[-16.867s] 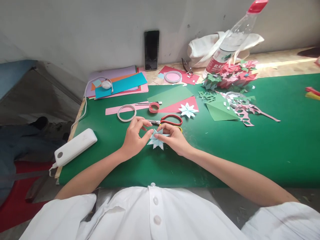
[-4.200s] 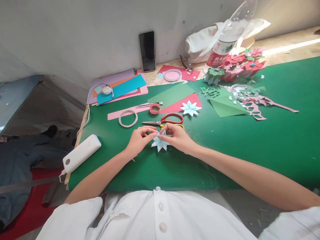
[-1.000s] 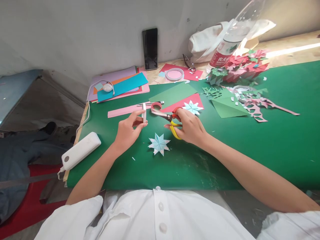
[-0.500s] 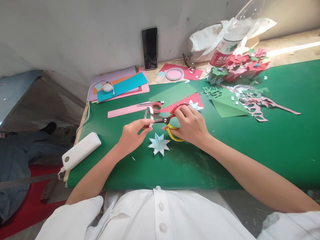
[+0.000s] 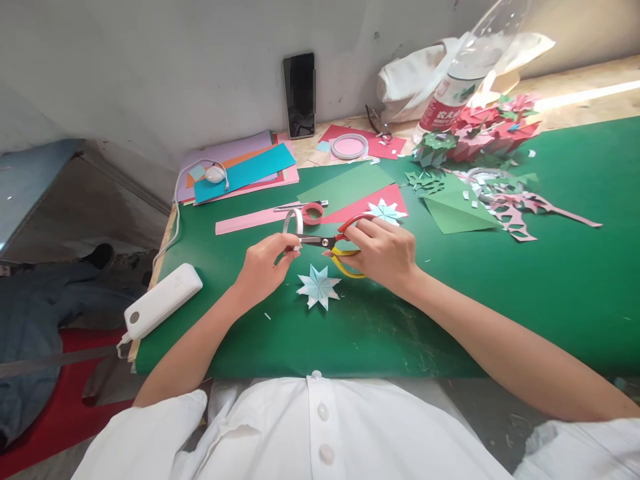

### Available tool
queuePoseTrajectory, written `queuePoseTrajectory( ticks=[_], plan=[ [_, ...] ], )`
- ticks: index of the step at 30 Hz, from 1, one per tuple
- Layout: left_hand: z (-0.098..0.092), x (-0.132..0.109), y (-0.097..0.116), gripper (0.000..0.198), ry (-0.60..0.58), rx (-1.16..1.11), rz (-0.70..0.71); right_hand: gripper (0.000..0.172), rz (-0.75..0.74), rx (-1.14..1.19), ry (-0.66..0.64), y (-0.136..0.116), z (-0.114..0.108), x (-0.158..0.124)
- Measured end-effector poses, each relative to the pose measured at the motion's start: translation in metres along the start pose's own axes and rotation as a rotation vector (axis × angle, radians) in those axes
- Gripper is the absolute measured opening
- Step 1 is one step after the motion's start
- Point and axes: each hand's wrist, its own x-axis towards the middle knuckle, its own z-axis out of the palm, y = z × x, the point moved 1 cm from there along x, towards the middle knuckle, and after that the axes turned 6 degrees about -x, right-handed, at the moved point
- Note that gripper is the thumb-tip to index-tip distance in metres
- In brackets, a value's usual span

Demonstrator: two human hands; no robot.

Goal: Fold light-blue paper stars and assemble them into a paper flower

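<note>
My left hand (image 5: 263,267) pinches a thin white tape ring (image 5: 293,223) and holds it upright above the green mat (image 5: 500,293). My right hand (image 5: 383,252) grips scissors (image 5: 333,244) with one red and one yellow handle. Their blades point left and meet the ring at my left fingertips. A pale blue paper star (image 5: 318,287) lies flat on the mat just below both hands. A second pale star (image 5: 385,211) rests on a red sheet behind my right hand.
A white power bank (image 5: 163,301) lies at the mat's left edge. Coloured paper sheets (image 5: 240,170), a pink strip (image 5: 250,218), a red tape roll (image 5: 313,213), a phone (image 5: 299,95) against the wall, a plastic bottle (image 5: 463,70) and paper cuttings (image 5: 493,137) fill the back.
Earlier both hands worked on the blue star. They have since let it lie, my left has lifted the tape ring, my right has taken the scissors and brought the blades to the ring.
</note>
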Motion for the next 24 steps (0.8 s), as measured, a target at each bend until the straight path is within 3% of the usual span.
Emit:
queuePoseTrajectory(
  ticks=[7, 9, 12, 15, 18, 24],
  plan=[
    [-0.003, 0.002, -0.006, 0.02, 0.037, 0.127, 0.092, 0.037, 0.149, -0.01, 0.066, 0.008, 0.008, 0.002],
    [-0.004, 0.003, -0.011, 0.019, 0.021, 0.305, 0.036, 0.037, 0.196, -0.007, 0.068, 0.009, 0.009, 0.004],
    [-0.006, 0.003, -0.019, 0.024, -0.092, 0.578, -0.113, 0.036, 0.2, 0.009, 0.025, 0.008, 0.011, 0.003],
    [-0.006, 0.003, -0.022, 0.034, -0.198, 0.703, -0.197, 0.033, 0.155, 0.034, -0.044, 0.004, 0.013, 0.001],
    [-0.005, 0.002, -0.021, 0.038, -0.247, 0.71, -0.228, 0.03, 0.11, 0.035, -0.115, 0.003, 0.015, 0.0],
    [0.0, 0.003, -0.012, 0.025, -0.161, 0.482, -0.1, 0.029, 0.023, 0.064, -0.223, 0.006, 0.017, 0.001]
  ],
)
